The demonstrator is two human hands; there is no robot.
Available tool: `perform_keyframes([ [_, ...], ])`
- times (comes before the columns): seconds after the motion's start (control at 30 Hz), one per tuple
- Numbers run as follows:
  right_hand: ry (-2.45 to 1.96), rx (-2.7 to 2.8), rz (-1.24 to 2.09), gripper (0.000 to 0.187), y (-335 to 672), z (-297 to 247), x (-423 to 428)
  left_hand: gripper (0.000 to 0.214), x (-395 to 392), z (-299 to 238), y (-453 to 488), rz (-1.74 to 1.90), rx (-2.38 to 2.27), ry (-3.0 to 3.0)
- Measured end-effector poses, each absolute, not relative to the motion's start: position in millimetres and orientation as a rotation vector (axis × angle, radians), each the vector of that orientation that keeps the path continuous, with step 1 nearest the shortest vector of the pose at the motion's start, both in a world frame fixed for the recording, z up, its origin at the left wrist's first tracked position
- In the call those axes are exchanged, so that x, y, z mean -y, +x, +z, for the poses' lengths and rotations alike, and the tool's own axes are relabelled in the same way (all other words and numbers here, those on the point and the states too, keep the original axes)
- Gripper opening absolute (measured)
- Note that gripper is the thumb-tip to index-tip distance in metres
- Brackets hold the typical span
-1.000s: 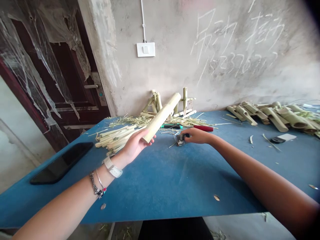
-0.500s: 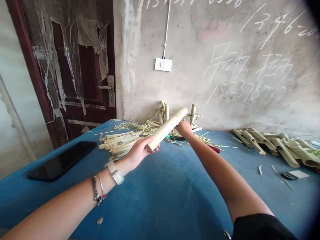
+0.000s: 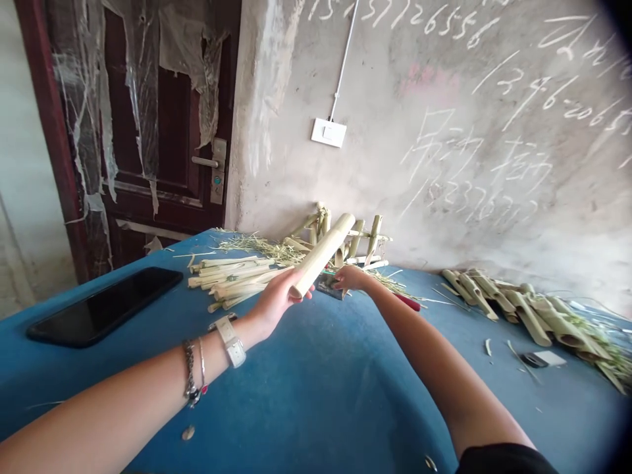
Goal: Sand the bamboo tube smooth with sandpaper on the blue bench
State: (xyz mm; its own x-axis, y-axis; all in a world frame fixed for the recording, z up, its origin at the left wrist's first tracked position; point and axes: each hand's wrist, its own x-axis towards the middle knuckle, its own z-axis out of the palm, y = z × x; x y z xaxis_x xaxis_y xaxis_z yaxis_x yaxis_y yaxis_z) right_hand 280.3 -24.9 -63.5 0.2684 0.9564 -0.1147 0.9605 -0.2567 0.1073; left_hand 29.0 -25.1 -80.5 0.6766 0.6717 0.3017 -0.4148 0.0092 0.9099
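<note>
My left hand point(image 3: 281, 296) is closed around the near end of a pale, peeled bamboo piece point(image 3: 326, 253). The piece slants up and away to the right over the table. My right hand point(image 3: 349, 278) reaches past it, fingers pinched at the edge of a dark flat object point(image 3: 330, 286) whose kind I cannot make out; the bamboo partly covers its far side. Left of my left hand lies a pile of pale bamboo strips point(image 3: 234, 276). A red handle point(image 3: 407, 301) shows beyond my right forearm.
Bamboo frames point(image 3: 363, 238) stand against the wall amid shavings point(image 3: 261, 247). Split bamboo tubes point(image 3: 523, 313) lie at the right. A black phone point(image 3: 106, 306) rests on the blue table point(image 3: 296, 395) at the left. A small black-and-white object point(image 3: 543, 359) lies on the right.
My right hand has come down and toward me from behind the bamboo, to the dark flat object. My left hand keeps hold of the bamboo piece. The view has shifted slightly.
</note>
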Motion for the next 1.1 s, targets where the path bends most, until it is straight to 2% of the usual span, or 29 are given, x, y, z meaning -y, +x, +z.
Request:
perform_keyframes([
  [0.23, 2.683, -1.574, 0.412, 0.029, 294, -40, 18, 0.037, 24, -84, 28, 0.867, -0.261, 1.377],
  [0.53, 2.736, -1.583, 0.663, 0.021, 302, -15, 81, 0.040, 34, -77, 23, 0.821, -0.303, 1.542],
  [0.7, 2.698, -1.646, 0.687, 0.021, 302, -34, 125, 0.039, 40, -83, 25, 0.700, -0.393, 1.805],
  [0.9, 2.666, -1.639, 0.557, 0.016, 318, -77, 152, 0.049, 44, -95, 28, 0.538, -0.499, 2.150],
  [1.1, 2.668, -1.692, 0.532, 0.014, 325, -85, 158, 0.048, 60, -83, 20, 0.470, -0.450, 2.558],
])
